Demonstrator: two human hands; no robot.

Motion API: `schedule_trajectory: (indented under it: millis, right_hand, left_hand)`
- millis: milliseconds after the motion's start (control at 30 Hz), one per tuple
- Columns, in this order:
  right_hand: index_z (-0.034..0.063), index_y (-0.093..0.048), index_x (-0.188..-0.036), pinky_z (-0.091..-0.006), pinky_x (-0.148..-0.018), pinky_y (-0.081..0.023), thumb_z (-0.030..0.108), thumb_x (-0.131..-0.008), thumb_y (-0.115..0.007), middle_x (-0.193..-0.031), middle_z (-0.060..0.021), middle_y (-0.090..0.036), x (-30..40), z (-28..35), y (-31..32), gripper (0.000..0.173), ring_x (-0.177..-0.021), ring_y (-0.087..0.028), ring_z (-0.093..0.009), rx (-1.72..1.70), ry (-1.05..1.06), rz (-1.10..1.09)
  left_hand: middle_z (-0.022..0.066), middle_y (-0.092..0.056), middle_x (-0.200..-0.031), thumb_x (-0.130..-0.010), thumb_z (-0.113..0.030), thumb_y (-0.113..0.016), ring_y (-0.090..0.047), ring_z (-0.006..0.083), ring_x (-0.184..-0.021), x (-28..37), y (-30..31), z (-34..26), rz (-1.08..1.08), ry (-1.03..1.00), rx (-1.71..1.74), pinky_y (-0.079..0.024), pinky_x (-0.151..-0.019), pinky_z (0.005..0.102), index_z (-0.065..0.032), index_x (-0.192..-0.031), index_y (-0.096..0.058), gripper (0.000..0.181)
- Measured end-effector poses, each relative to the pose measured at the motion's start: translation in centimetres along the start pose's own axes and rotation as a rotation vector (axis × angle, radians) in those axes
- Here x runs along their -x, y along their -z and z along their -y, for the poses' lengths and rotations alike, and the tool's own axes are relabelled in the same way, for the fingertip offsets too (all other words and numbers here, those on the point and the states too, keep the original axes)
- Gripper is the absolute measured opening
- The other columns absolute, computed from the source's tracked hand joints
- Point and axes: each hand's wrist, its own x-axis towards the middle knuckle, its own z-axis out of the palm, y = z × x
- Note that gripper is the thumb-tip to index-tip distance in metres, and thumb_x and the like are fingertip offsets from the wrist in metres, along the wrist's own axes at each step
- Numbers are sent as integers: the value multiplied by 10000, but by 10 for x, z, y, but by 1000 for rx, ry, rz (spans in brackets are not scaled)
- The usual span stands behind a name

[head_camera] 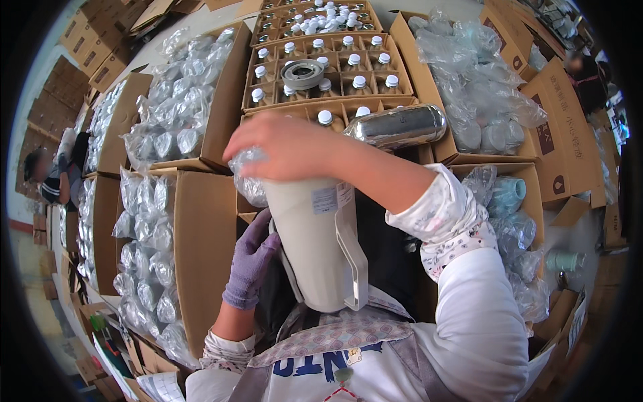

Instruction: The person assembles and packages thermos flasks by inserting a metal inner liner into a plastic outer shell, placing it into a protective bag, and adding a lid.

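Note:
A large off-white plastic jug housing [314, 246] with side handles and a label stands tilted before me, against my apron. My left hand [253, 256], in a purple glove, presses against its left side, with the thumb near the handle. Above its top, my bare right hand [281, 145] is partly blurred, and crumpled clear plastic wrap [248, 176] shows under its fingers. Whether the fingers grip the wrap or the jug's top is unclear. A silvery glass liner [399, 125] lies on its side across a divided carton. A round grey plastic ring [302, 74] rests on white-capped bottles [359, 83].
Open cartons of plastic-wrapped items stand at left [206, 226] and right [447, 135]. White caps [329, 20] lie heaped on the farthest divided carton. A pale green vessel [565, 260] is at the lower right. A person [50, 178] is at far left, another [587, 83] at far right.

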Motion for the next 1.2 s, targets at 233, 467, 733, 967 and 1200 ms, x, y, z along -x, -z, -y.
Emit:
schedule_trajectory:
  millis: [233,467,733,967,1200]
  right_hand:
    - [30,-270,-1261,-503,-666,-537,436,-701,-838,-1090,-178,-499,168,-185,28,895,-622,-601,-249,-522,-1147,-1872]
    - [184,267,-1472,-572,-976,-436,249,-635,-903,-1470,-165,-315,142,-215,4,1440,-1235,-458,-291,-925,-1185,-1862]
    - [24,-535,-1242,-449,-902,-509,353,-729,-825,-1215,-112,-581,194,-257,76,675,-1089,-587,-256,-932,-745,-1643]
    - [141,-612,-1149,-408,-1002,-425,423,-729,-821,-1134,19,-609,109,-151,125,548,-1098,-550,-190,-1086,-574,-1276]
    - [74,-302,-1382,-403,-906,-491,403,-739,-810,-1130,-98,-576,95,-71,77,884,-1011,-580,-185,-1034,-517,-941]
  left_hand:
    - [144,-444,-1416,-920,-100,-503,-385,215,-1330,-31,0,-6,107,66,-77,-285,-1110,338,41,-1424,-364,541]
    - [128,-225,-1561,-823,-57,-544,-220,297,-1440,-82,-4,-31,194,-260,210,-252,-1134,473,-77,-1521,-172,792]
    - [117,-502,-1198,-818,-113,-624,-465,227,-1152,-126,-27,-50,222,-438,-409,-367,-1010,340,-31,-1242,-534,441]
    - [119,-444,-1273,-795,-127,-652,-422,246,-1213,-111,-33,-34,143,-454,-254,-352,-1039,377,-58,-1229,-545,452]
    - [149,-239,-1512,-868,-191,-650,-296,264,-1372,-87,-34,-35,204,-506,-62,-242,-1124,406,-99,-1300,-508,464]
